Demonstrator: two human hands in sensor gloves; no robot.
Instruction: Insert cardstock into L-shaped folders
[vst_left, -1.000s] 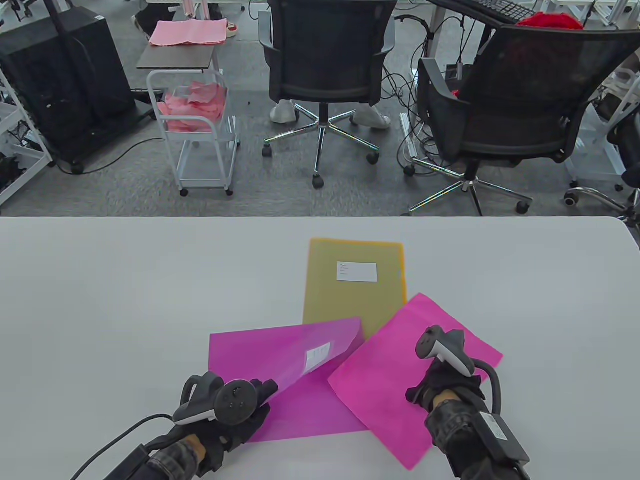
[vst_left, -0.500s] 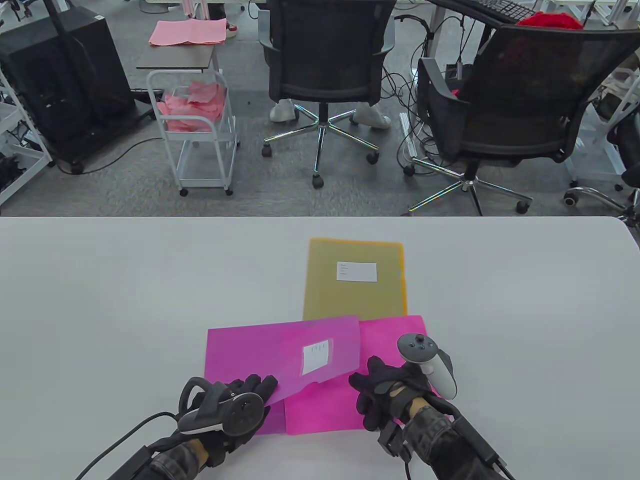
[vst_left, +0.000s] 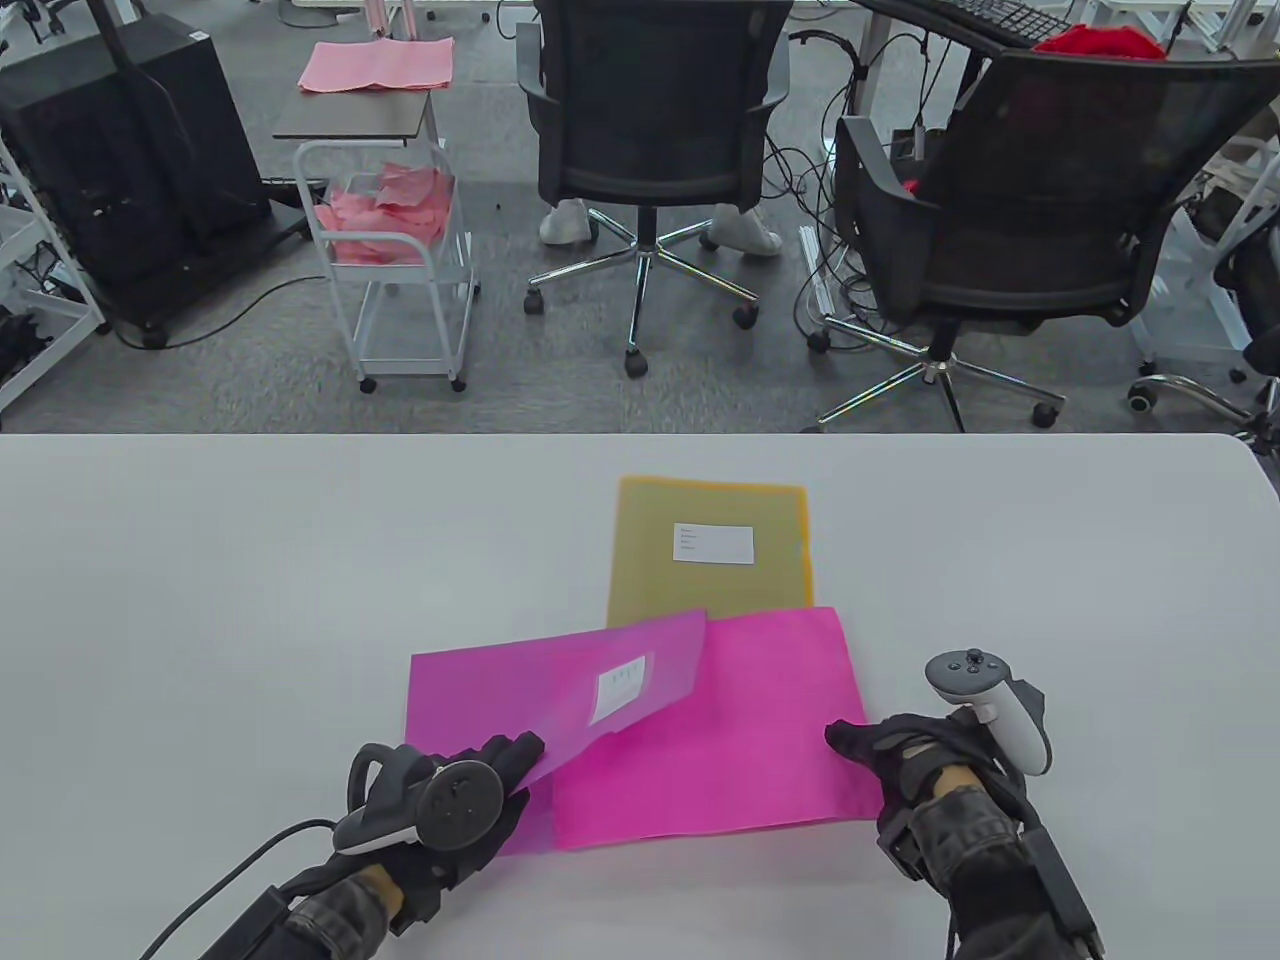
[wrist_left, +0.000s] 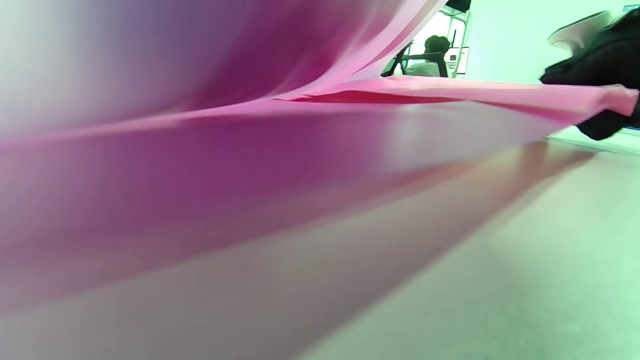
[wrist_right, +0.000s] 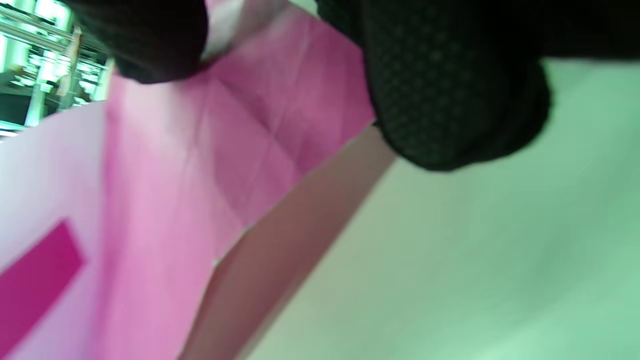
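Since a second ago the pink cardstock (vst_left: 720, 730) has swung from a diagonal lie to nearly square with the purple folder (vst_left: 480, 700), and its left part has slid under the folder's raised cover sheet (vst_left: 630, 690). The right hand (vst_left: 920, 775) has shifted out to the sheet's right edge.

Nearest, the left hand (vst_left: 450, 800) pinches the near edge of the cover sheet and holds it lifted, so the folder mouth gapes toward the right; the left wrist view shows the sheet arched up with the card entering beneath. The right hand's fingertips (vst_left: 850, 742) touch the card's right edge; the wrist view shows gloved fingers on the pink paper, so the grip looks like a light pinch at the corner, though how firm I cannot tell.

To do this well, I would keep the cover lifted high, keep the card flat on the surface, and push leftward evenly so its far corner does not catch the cover sheet.

Farther back, a yellow folder (vst_left: 710, 550) lies flat, its near edge just under the card.
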